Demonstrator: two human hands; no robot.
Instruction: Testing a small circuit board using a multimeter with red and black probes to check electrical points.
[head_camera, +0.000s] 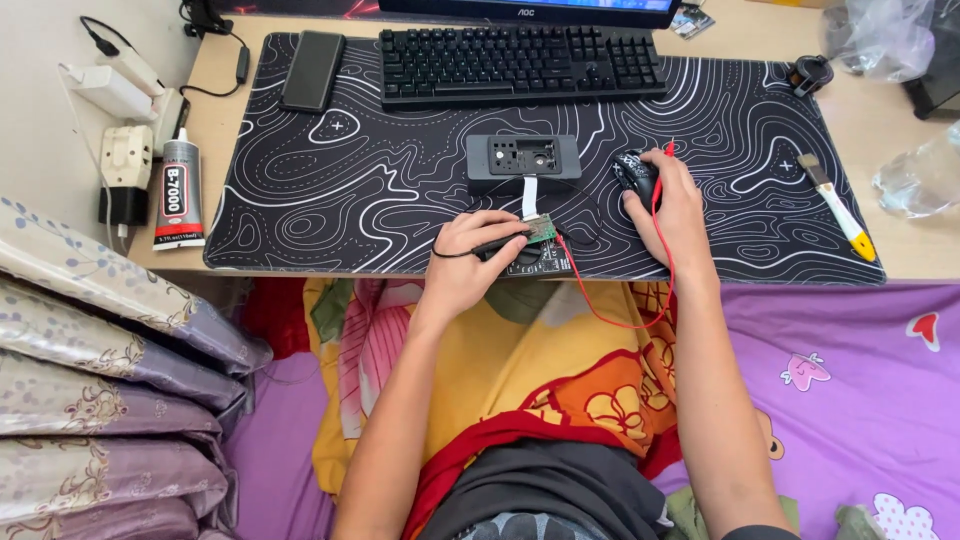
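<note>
My left hand (475, 250) holds a black probe (505, 241) with a black wire against a small green circuit board (541, 229). A white ribbon cable (528, 196) joins the board to a grey rectangular device (523, 160) on the black patterned desk mat (330, 190). A black meter (540, 264) lies under the board at the mat's front edge. My right hand (672, 208) rests on a black computer mouse (636, 176) and holds a red probe with a red wire (620, 310) looping down over my lap.
A black keyboard (520, 62) and a dark phone (312, 70) lie at the back of the mat. A glue tube (180, 195) and power adapters (125, 160) sit left. A brush (838, 208), plastic bags (880, 35) and a small black round object (810, 72) sit right. Folded fabric (100, 400) lies lower left.
</note>
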